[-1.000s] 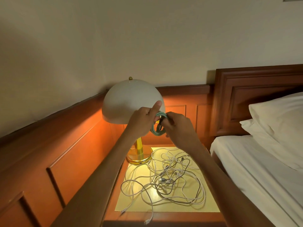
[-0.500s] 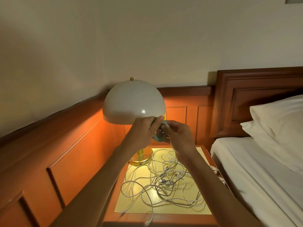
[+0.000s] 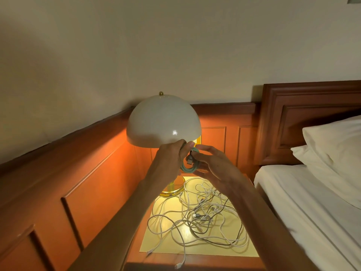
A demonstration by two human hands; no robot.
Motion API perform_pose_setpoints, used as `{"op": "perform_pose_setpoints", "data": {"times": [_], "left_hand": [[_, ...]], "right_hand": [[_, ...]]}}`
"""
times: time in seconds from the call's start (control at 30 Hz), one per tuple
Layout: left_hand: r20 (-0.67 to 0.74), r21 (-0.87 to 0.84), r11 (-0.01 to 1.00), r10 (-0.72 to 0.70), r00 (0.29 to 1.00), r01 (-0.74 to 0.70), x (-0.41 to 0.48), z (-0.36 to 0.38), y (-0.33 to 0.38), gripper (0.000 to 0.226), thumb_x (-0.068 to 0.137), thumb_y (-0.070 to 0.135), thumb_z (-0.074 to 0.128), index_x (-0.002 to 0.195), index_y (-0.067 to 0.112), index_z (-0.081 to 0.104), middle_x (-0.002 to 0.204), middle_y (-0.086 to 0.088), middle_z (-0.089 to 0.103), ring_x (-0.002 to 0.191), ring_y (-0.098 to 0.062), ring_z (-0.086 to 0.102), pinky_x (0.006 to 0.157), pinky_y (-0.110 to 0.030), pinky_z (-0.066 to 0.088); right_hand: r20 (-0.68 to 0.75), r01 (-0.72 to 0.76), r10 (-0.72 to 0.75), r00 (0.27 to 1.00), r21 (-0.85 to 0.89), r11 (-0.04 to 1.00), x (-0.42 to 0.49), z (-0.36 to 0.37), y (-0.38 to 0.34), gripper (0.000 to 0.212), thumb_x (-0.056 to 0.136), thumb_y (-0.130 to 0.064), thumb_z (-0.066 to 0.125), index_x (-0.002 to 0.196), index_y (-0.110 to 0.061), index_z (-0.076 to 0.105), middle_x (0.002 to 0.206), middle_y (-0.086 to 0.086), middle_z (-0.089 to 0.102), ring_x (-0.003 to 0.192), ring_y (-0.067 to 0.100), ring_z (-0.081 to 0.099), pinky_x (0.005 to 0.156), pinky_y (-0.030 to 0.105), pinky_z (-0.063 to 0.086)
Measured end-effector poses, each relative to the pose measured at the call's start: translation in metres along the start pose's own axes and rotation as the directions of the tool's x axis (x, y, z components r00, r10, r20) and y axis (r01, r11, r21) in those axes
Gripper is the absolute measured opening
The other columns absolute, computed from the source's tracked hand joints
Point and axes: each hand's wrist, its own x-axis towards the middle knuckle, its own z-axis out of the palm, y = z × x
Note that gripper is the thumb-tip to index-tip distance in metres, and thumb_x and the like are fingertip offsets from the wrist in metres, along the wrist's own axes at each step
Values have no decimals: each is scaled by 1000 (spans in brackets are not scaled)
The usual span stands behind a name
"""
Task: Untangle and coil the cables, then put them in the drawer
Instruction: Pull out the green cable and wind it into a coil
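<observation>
the teal cable (image 3: 188, 169) is wound into a small coil and held in the air above the back of the counter (image 3: 195, 261), just in front of the lower rim of the lamp (image 3: 163, 122). its dark plug (image 3: 189, 160) lies across the middle of the coil. the left hand (image 3: 172, 155) grips the coil from the left, its fingers curled round the loops and the thumb raised at the top. the right hand (image 3: 214, 165) meets the coil from the right with its fingers spread and nearly straight. its fingertips touch the loops near the plug and its thumb lies just below the coil.

below the hands, a loose tangle of white cables (image 3: 183, 214) lies on a yellow mat (image 3: 166, 241) that covers most of the counter top. a dark cable (image 3: 214, 242) runs through the tangle and curves along its front right part. one white end trails off the mat to the counter's front edge.

the lamp has a pale dome shade and a gold base, and stands at the counter's back left corner. wood panelling (image 3: 78, 182) lines the wall to the left and behind. to the right of the counter is a bed (image 3: 312, 204) with white sheets, a pillow (image 3: 336, 145) and a dark wood headboard (image 3: 304, 114).
</observation>
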Motion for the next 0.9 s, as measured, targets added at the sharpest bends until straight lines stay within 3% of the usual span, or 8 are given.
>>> {"op": "perform_pose_setpoints", "data": {"times": [0.23,0.4,0.5,0.57,0.63,0.7,0.77,0.9], "left_hand": [[36,-175,984,-7,999,13,2,-2,8,43,100,46,41,92,10,62,73,-2,64,58,-14,62,53,-26,52],[158,-288,945,-115,981,158,6,0,11,42,102,47,37,87,15,60,66,8,58,48,-3,53,52,-18,40],[168,-264,948,-136,976,178,4,1,14,42,103,45,34,85,16,59,65,7,55,54,-7,53,56,-23,42],[171,-238,954,-145,974,184,3,0,15,40,105,38,34,91,10,59,69,5,54,60,-14,53,61,-28,44],[221,-239,955,-124,967,177,1,1,17,31,106,28,35,89,12,55,67,3,49,60,-19,48,60,-33,41],[256,-311,927,-133,957,212,-2,3,21,29,106,21,34,85,13,51,63,-1,45,51,-19,43,52,-30,38],[259,-382,890,-154,953,248,-5,2,23,37,107,32,32,83,13,54,62,-2,49,46,-17,45,46,-25,39],[298,-450,869,-71,952,205,-8,-6,21,40,103,43,36,82,17,59,67,-1,51,50,-14,53,49,-32,52]], "right_hand": [[260,15,-35,965,79,997,-5,-19,-12,53,89,-1,66,138,-16,51,126,26,63,118,40,63,105,58,46],[259,253,-199,945,-193,948,-16,-12,-17,52,90,1,67,131,-24,49,112,20,71,102,35,71,91,56,56],[181,480,-474,862,-590,649,-23,-9,-11,55,82,-17,80,127,-34,54,106,0,70,79,18,73,69,34,63],[200,570,-698,687,-745,347,-22,-12,-3,55,76,-28,85,125,-35,62,111,-6,63,77,8,68,63,18,57],[287,608,-812,508,-787,102,-18,-15,4,41,78,-28,83,118,-27,71,110,-3,61,78,6,63,63,18,55],[362,625,-842,399,-780,-39,-14,-16,12,25,86,-21,77,111,-19,75,104,1,65,81,12,64,64,27,57],[306,654,-870,385,-756,23,-16,-15,14,15,90,-18,74,104,-15,75,99,0,69,84,11,66,66,26,57],[-39,616,-737,674,-522,590,-24,-12,7,10,92,-21,69,99,-16,75,93,-5,75,88,11,71,73,23,56]]}}
